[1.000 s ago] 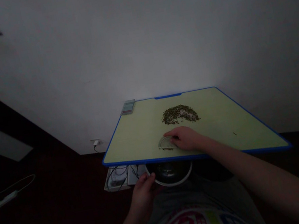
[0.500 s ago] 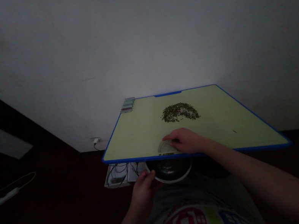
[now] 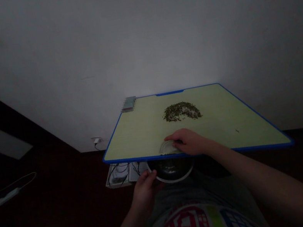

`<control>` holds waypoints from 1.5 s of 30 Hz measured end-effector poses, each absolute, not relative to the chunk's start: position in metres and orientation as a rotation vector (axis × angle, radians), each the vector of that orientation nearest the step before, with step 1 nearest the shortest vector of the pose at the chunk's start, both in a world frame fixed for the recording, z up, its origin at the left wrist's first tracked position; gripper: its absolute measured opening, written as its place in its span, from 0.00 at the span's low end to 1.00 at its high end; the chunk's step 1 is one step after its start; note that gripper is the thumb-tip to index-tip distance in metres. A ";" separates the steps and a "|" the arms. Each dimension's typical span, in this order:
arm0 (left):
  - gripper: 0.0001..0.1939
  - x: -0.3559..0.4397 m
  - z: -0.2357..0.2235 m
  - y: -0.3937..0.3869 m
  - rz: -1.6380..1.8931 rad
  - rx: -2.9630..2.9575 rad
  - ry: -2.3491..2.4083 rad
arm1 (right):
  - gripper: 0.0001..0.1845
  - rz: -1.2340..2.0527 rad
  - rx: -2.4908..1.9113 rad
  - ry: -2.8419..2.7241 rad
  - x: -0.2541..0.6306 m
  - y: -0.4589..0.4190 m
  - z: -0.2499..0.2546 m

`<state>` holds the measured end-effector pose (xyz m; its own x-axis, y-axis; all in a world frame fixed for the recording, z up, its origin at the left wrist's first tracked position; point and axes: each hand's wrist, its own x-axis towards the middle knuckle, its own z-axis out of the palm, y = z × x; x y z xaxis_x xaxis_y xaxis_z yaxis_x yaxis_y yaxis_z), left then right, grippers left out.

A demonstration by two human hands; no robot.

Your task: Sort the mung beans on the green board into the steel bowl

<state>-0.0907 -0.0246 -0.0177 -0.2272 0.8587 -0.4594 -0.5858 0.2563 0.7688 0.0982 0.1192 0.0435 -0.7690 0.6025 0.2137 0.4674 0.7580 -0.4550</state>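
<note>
My left hand [image 3: 146, 188] grips the rim of a dark, round bowl [image 3: 171, 170] with a pale edge, held just under the near edge of the table [image 3: 132, 140]. Over that edge, my right hand [image 3: 188, 141] is closed on a clear protractor [image 3: 167, 147], its flat side toward the bowl. A few small dark bits lie along the protractor's straight side. Farther back on the tabletop, a pile of small greenish-brown seeds or beans [image 3: 182, 111] spreads in an arc with a gap at its near side.
The pale tabletop has a blue rim and stands by a grey wall [image 3: 156, 38]. A blurred-out object [image 3: 129, 104] sits at its far left corner. A thin dark bit [image 3: 237, 130] lies at right. Below, a white box [image 3: 117, 174] holds cables; a power strip [image 3: 8, 196] lies on the floor.
The view has tilted slightly, so the table sits a little higher in the picture. Both hands keep their grips, and the protractor stays at the table edge above the bowl.
</note>
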 end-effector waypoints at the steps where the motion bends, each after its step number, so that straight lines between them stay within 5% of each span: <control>1: 0.08 -0.091 -0.018 -0.024 1.372 0.314 1.174 | 0.22 0.566 -0.812 -2.600 0.099 0.120 0.043; 18: 0.08 -0.090 -0.014 -0.025 1.376 0.314 1.166 | 0.21 0.553 -0.773 -2.623 0.100 0.120 0.040; 29: 0.07 -0.091 -0.016 -0.026 1.354 0.311 1.153 | 0.23 0.311 -1.381 -2.439 0.105 0.125 0.048; 45: 0.07 -0.089 -0.010 -0.027 1.360 0.278 1.188 | 0.21 0.100 -1.630 -2.303 0.102 0.162 0.054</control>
<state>-0.0890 -0.0268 -0.0105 -0.2244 0.8441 -0.4869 -0.5957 0.2766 0.7541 0.1022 0.1620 0.0544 -0.3002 0.9293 0.2153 0.9071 0.3479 -0.2369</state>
